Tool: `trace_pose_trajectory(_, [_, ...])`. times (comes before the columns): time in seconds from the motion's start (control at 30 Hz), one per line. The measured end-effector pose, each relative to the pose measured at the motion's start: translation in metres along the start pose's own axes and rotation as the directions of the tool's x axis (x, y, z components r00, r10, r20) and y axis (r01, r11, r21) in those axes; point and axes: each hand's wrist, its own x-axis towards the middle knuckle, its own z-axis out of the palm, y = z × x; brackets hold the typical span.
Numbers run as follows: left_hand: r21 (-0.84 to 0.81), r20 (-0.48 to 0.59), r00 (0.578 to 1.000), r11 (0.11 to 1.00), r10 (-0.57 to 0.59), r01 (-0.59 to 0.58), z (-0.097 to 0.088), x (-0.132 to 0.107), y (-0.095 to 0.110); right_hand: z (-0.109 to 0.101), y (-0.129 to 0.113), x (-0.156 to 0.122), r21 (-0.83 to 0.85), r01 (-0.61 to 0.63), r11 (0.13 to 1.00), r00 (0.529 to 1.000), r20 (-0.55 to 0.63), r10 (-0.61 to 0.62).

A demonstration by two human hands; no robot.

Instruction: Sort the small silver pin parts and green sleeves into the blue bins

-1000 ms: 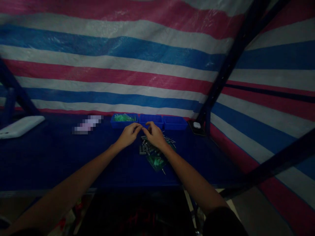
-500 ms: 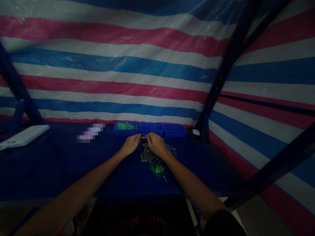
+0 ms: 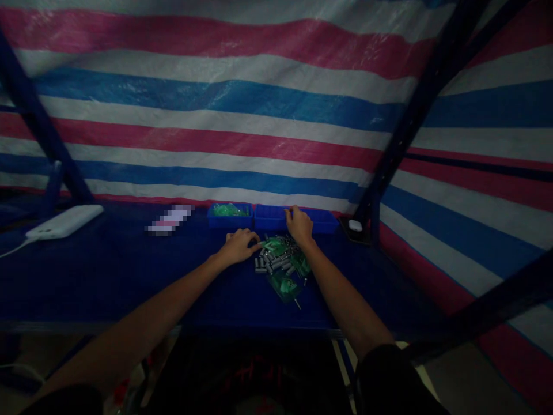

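My left hand point(image 3: 238, 246) rests on the dark blue table point(image 3: 108, 276) with its fingers curled, pinching something small at the edge of a pile of small grey metal cylinders and green plastic parts point(image 3: 281, 267). My right hand point(image 3: 299, 225) reaches over the rim between the middle blue tray point(image 3: 268, 215) and the right blue tray point(image 3: 325, 219); its fingers are bent down and what they hold, if anything, is hidden. The left blue tray point(image 3: 228, 214) holds green parts.
A white power bank point(image 3: 65, 222) with a cable lies at the far left of the table. A blurred pale patch point(image 3: 169, 220) sits left of the trays. A small white object point(image 3: 355, 225) rests by the dark shelf post point(image 3: 406, 115). A striped tarpaulin hangs behind.
My hands were together above the pile. The right hand has moved back and right to the trays, while the left stays at the pile's edge. The view has shifted a little.
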Motion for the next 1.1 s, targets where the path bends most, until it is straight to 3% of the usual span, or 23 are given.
trace_pose_trajectory(0.17, [-0.013,0.02,0.998,0.999,-0.052,0.052,0.0,0.004,-0.002,-0.003,0.004,0.003,0.028,-0.044,0.999,0.999,0.001,0.044])
trace_pose_trajectory(0.3, [-0.04,0.079,0.994,0.996,-0.076,0.079,-0.004,0.005,-0.004,-0.001,0.009,0.013,0.147,-0.051,0.988,0.992,-0.106,0.067])
trace_pose_trajectory(0.4, [-0.025,0.083,0.994,0.997,-0.071,0.073,-0.003,0.006,-0.006,0.004,0.014,0.017,0.212,0.021,0.977,0.993,-0.115,0.003])
trace_pose_trajectory(0.53, [-0.022,0.0,0.996,0.996,-0.089,0.089,0.002,0.007,-0.01,0.007,0.017,0.01,0.187,0.108,0.976,0.993,-0.065,-0.097])
trace_pose_trajectory(0.7, [-0.189,-0.078,0.993,0.979,-0.094,0.078,-0.001,0.01,-0.012,-0.003,0.008,-0.011,0.234,0.202,0.951,0.979,-0.024,-0.202])
trace_pose_trajectory(0.8, [-0.387,-0.103,0.99,0.921,-0.1,0.052,-0.006,0.011,-0.01,-0.007,-0.006,-0.023,0.321,0.365,0.874,0.908,0.083,-0.41])
trace_pose_trajectory(0.9, [-0.544,-0.095,0.986,0.837,-0.138,0.065,-0.009,0.01,-0.008,-0.008,-0.019,-0.031,0.405,0.488,0.774,0.817,0.101,-0.568])
trace_pose_trajectory(0.97, [-0.608,-0.083,0.982,0.79,-0.17,0.086,-0.01,0.01,-0.008,-0.008,-0.024,-0.034,0.43,0.516,0.741,0.796,0.081,-0.6])
trace_pose_trajectory(1.1, [-0.663,-0.073,0.976,0.741,-0.205,0.106,-0.008,0.009,-0.007,-0.01,-0.026,-0.038,0.426,0.528,0.734,0.796,0.054,-0.603])
